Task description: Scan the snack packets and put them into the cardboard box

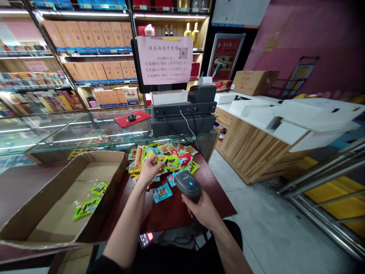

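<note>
My left hand [149, 168] pinches a green snack packet [169, 161] by its left end, over a pile of colourful snack packets [139, 165] on the dark red table [211, 192]. In my right hand [203, 207] is a dark grey barcode scanner [188, 185], fingers wrapped round its handle. A blue light glows on its top, and its head points toward the held packet. A blue packet [162, 193] lies nearer me, apart from the heap. To the left, a shallow cardboard box [64, 228] holds green packets [86, 208] on its floor.
Behind the pile stand a cash drawer [182, 123], a receipt printer [202, 93] and a monitor with a pink paper sign [165, 62]. A mouse [131, 117] sits on the glass counter [71, 129]. A phone [148, 238] shows below the table edge. Metal railings [322, 198] stand at right.
</note>
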{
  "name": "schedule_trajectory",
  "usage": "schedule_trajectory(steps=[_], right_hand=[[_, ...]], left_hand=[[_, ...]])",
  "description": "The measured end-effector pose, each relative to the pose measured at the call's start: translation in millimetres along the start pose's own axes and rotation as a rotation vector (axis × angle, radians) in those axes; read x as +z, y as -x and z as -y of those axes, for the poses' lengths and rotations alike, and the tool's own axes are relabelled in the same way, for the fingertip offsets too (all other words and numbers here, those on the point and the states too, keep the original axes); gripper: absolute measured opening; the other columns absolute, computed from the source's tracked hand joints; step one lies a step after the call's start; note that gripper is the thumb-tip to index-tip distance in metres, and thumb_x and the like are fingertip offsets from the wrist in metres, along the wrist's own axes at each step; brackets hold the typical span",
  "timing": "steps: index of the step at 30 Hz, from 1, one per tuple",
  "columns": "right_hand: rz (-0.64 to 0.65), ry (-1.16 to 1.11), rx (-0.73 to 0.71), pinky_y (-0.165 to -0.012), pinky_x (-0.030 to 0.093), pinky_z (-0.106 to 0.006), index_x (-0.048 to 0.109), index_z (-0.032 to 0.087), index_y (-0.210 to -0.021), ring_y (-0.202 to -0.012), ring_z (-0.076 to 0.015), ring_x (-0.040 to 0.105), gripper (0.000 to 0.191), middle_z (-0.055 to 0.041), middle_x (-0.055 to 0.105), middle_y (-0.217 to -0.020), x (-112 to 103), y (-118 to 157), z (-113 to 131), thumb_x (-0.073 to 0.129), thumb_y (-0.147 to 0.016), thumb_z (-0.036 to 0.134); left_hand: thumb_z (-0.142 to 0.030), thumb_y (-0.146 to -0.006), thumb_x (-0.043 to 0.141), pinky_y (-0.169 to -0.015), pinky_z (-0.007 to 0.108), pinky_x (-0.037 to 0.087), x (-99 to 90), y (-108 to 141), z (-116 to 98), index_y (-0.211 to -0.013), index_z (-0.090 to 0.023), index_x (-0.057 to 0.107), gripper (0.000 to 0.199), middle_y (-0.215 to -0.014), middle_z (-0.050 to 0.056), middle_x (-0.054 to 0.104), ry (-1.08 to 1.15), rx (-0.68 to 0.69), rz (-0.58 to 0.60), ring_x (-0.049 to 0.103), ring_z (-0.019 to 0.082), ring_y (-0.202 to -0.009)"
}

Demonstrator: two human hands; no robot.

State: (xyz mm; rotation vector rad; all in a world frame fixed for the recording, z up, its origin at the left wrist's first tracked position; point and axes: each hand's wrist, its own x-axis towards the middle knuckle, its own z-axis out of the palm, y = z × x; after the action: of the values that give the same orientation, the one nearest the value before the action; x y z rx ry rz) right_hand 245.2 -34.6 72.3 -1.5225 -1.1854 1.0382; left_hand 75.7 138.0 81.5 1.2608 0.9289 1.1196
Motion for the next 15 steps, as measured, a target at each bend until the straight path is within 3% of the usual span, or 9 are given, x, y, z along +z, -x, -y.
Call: schedule_trajectory(steps=[6, 11, 15], right_hand=[[0.014, -0.006, -0.010, -0.042, 0.042, -0.024, 0.056, 0.021, -0.074, -0.038, -0.0127, 0.050, 0.025, 0.0038, 0.054, -0.045, 0.3, 0.3, -4.5, 0.066, -0.084, 0.042], [-0.010, -0.011, -0.028, -0.042, 0.043, -0.025, 0.057, 0.021, -0.075, -0.039, -0.0130, 0.051, 0.027, 0.0035, 0.055, -0.046, 0.7, -1.6, -11.6, 0.066, -0.086, 0.044], [-0.018, -0.011, -0.021, -0.042, 0.043, -0.024, 0.058, 0.020, -0.076, -0.038, -0.0131, 0.051, 0.028, 0.0038, 0.055, -0.045, 0.5, -0.7, -11.3, 0.068, -0.084, 0.045]], left_hand=[[-0.054, -0.054, 0.088, -0.064, 0.026, 0.053, 0.4, 0.2, 1.7, -0.085, -0.018, 0.063, 0.054, -0.078, 0.002, 0.071, -0.044, -0.012, 0.011, 0.067, 0.016, -0.072], [-0.044, -0.060, 0.084, -0.056, 0.021, 0.042, -2.7, -1.5, 7.1, -0.083, -0.017, 0.062, 0.041, -0.060, -0.007, 0.053, -0.176, 0.059, -0.099, 0.055, 0.010, -0.059], [-0.044, -0.061, 0.084, -0.060, 0.022, 0.046, -2.0, 0.0, 4.1, -0.087, -0.017, 0.064, 0.043, -0.066, -0.004, 0.061, -0.115, 0.031, -0.006, 0.060, 0.011, -0.063]])
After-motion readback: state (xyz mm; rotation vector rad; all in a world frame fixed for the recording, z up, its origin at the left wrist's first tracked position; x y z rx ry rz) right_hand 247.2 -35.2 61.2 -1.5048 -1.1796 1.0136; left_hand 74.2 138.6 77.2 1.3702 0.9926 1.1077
